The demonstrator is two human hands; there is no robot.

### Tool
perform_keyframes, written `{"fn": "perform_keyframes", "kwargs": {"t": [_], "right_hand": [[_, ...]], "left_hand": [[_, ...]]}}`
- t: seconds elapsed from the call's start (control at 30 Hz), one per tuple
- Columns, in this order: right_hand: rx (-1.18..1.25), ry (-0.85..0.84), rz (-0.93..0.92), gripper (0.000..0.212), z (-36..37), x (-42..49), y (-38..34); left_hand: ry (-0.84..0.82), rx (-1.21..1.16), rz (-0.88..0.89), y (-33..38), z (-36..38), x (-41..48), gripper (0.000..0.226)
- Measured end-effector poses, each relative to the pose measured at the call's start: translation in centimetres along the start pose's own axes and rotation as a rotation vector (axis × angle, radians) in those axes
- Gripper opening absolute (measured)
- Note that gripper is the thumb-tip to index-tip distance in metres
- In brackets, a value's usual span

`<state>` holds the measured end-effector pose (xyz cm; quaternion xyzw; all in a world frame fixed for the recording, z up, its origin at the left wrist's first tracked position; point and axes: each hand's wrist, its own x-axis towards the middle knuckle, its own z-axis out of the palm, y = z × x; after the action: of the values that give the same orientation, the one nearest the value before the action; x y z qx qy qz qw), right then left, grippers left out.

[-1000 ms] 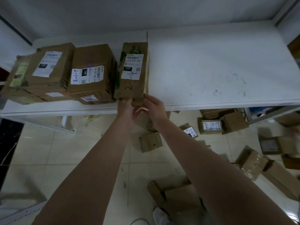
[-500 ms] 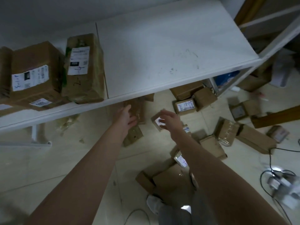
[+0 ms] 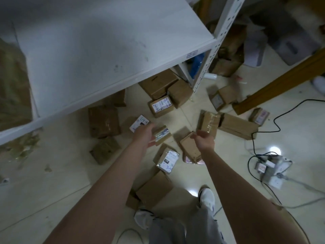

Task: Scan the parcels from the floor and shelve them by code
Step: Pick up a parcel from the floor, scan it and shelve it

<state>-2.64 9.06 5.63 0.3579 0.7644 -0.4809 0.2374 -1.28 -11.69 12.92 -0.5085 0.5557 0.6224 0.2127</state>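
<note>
Both my left hand (image 3: 143, 136) and right hand (image 3: 204, 140) are out over parcels (image 3: 161, 106) crowded on the floor (image 3: 58, 169), with only narrow gaps of tile between them. Shelf board (image 3: 105, 88) overhangs the far parcels; its post (image 3: 209, 55) blocks far right. Open tile on my left; black cable (image 3: 279, 126) loops across the right.

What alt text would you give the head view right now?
The left hand and right hand, both empty, reach down toward brown cardboard parcels scattered on the tiled floor beside a white shelf. A black cable and power strip lie to the right.
</note>
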Motion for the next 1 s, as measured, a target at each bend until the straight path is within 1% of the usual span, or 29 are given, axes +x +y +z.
{"fn": "perform_keyframes", "kwargs": {"t": [0.1, 0.2, 0.27, 0.33, 0.47, 0.57, 0.63, 0.7, 0.77, 0.87, 1.0], "right_hand": [[-0.135, 0.016, -0.017, 0.061, -2.1, 2.4, 1.6], [-0.273, -0.022, -0.043, 0.074, -3.1, 5.6, 4.4], [-0.347, -0.055, -0.032, 0.086, -3.3, 8.1, 6.8], [-0.434, -0.073, -0.037, 0.093, -3.2, 10.8, 9.3], [-0.556, -0.093, -0.021, 0.108, -1.2, 16.0, 13.8], [-0.675, -0.131, -0.031, 0.115, 2.0, 19.3, 16.2], [-0.809, -0.15, -0.043, 0.127, 4.3, 20.6, 17.8], [-0.978, -0.092, -0.118, 0.131, 6.0, 21.0, 19.4], [-1.097, 0.007, -0.222, 0.131, 6.7, 21.3, 20.9], [-1.083, 0.055, -0.307, 0.132, 6.2, 21.5, 21.3], [-0.979, 0.01, -0.309, 0.132, 4.7, 19.6, 18.9]], "left_hand": [[-0.044, -0.012, -0.035, -1.1, 4.6, 0.9, 0.018], [-0.052, -0.018, -0.039, -3.3, 8.7, 3.4, 0.017], [-0.056, 0.019, -0.04, -5.0, 11.0, 5.1, 0.028], [-0.067, 0.052, -0.056, -7.0, 13.3, 7.0, 0.033], [-0.06, 0.051, -0.08, -11.2, 16.2, 11.0, 0.02], [-0.065, 0.108, -0.048, -12.9, 16.9, 14.5, 0.018], [-0.057, 0.122, -0.036, -13.8, 16.8, 16.9, 0.031], [-0.036, 0.134, -0.044, -14.5, 16.2, 18.7, 0.043], [-0.025, 0.143, -0.048, -15.2, 15.3, 19.8, 0.044], [-0.014, 0.16, -0.055, -15.9, 13.8, 20.0, 0.041], [0.013, 0.152, -0.055, -15.4, 12.0, 17.6, 0.038]]}}
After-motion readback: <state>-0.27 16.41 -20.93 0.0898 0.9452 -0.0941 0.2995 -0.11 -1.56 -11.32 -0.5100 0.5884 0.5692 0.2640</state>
